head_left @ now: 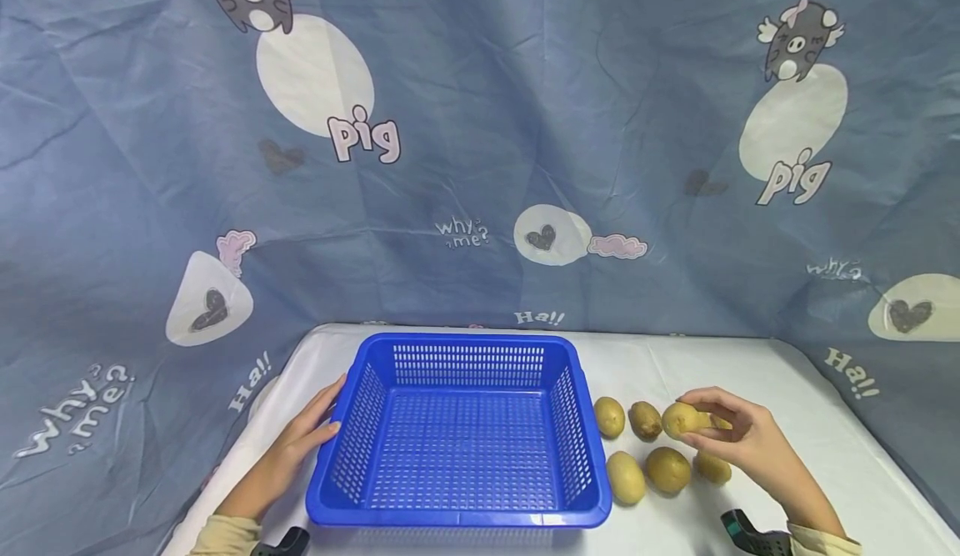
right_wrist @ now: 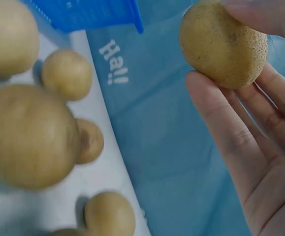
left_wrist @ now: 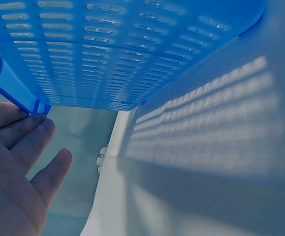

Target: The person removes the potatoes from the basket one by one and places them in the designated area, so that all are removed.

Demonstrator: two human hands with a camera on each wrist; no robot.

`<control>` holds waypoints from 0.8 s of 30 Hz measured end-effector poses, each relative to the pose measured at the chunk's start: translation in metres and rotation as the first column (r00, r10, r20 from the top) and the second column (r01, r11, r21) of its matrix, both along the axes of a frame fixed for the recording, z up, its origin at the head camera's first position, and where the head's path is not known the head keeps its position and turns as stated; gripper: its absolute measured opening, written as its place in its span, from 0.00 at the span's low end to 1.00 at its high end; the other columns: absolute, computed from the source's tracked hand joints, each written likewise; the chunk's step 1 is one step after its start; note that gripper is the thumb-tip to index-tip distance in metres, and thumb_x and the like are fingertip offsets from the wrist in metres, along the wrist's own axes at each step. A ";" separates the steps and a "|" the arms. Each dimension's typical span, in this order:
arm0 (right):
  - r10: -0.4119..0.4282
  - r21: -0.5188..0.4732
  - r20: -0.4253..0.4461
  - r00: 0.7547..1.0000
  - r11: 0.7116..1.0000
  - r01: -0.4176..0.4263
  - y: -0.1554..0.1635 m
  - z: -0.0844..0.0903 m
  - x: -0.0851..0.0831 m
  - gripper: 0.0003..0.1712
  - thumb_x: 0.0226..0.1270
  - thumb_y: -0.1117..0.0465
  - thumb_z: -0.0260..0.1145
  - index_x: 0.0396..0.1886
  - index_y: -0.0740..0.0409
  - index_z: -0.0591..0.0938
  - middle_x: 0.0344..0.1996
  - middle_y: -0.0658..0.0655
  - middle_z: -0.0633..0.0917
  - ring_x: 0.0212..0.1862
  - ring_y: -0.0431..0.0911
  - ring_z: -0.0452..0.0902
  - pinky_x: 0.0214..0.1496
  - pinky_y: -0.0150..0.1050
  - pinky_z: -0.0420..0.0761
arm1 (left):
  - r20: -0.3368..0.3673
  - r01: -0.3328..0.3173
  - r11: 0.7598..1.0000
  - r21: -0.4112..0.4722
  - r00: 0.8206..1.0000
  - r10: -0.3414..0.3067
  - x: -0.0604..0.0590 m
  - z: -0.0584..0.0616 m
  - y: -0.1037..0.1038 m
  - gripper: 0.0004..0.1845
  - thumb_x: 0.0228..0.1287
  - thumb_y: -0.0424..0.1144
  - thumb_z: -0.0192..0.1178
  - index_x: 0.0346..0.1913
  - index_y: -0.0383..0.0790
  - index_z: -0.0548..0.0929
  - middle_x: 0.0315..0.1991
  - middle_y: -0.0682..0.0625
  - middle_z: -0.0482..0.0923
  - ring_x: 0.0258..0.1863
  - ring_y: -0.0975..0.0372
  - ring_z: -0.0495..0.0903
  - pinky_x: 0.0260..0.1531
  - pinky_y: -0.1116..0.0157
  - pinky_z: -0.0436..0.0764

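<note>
A blue plastic basket point(head_left: 459, 518) with slotted walls stands on the table, holding nothing. My left hand point(head_left: 292, 448) is at its left side; in the left wrist view its fairly straight fingers point(left_wrist: 36, 132) touch the basket's rim. To the right of the basket, my right hand point(head_left: 742, 431) pinches a potato point(head_left: 679, 419) between thumb and fingers. The right wrist view has this potato point(right_wrist: 221, 46) lifted above the table. Several other potatoes lie close by, among them a brown one point(head_left: 644, 421), a pale one point(head_left: 626, 478) and a round one point(head_left: 667, 470).
A white cloth covers the table point(head_left: 757, 364). Behind it and at both sides hangs a blue printed curtain point(head_left: 465, 122). One more potato point(head_left: 713, 468) lies beside my right hand, and another is partly hidden behind the fingers.
</note>
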State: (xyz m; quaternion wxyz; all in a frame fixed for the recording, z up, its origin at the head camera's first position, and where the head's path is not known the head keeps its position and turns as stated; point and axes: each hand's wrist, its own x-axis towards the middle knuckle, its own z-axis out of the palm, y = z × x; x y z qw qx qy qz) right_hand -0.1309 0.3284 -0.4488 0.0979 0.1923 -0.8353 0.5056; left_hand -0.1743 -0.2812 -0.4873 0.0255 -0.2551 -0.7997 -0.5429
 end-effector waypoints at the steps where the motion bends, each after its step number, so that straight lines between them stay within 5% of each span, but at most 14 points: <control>1: -0.013 0.004 -0.002 1.000 1.000 0.013 0.003 -0.002 0.001 0.24 0.60 0.77 0.73 0.57 0.71 0.79 0.51 0.39 0.86 0.51 0.33 0.85 0.46 0.33 0.89 | 0.006 -0.002 1.000 -0.002 1.000 0.002 0.000 0.000 0.000 0.34 0.76 0.33 0.47 0.82 0.32 0.54 0.78 0.26 0.55 0.67 0.89 0.59 0.63 0.89 0.57; 13: -0.203 0.072 0.017 0.979 0.977 0.201 0.040 -0.020 0.022 0.23 0.61 0.74 0.74 0.57 0.70 0.81 0.52 0.32 0.85 0.51 0.24 0.80 0.44 0.29 0.88 | -0.005 -0.001 1.000 -0.007 1.000 0.001 -0.001 -0.001 -0.001 0.34 0.76 0.33 0.48 0.81 0.31 0.55 0.78 0.24 0.54 0.69 0.91 0.56 0.62 0.91 0.55; 19: -0.342 0.140 0.113 0.933 0.935 0.326 0.059 -0.029 0.025 0.25 0.65 0.63 0.76 0.60 0.65 0.81 0.50 0.23 0.82 0.50 0.18 0.77 0.42 0.24 0.84 | -0.013 0.011 1.000 0.005 1.000 -0.011 -0.001 -0.001 -0.001 0.34 0.76 0.32 0.47 0.81 0.31 0.54 0.77 0.23 0.54 0.69 0.90 0.58 0.62 0.91 0.56; 24: -0.387 0.137 0.138 0.912 0.919 0.369 0.072 -0.043 0.027 0.26 0.65 0.63 0.76 0.60 0.68 0.81 0.48 0.20 0.81 0.50 0.16 0.76 0.44 0.18 0.79 | -0.011 0.009 1.000 0.004 1.000 -0.009 -0.002 -0.001 0.000 0.34 0.76 0.32 0.47 0.81 0.31 0.54 0.77 0.24 0.55 0.68 0.89 0.58 0.62 0.90 0.57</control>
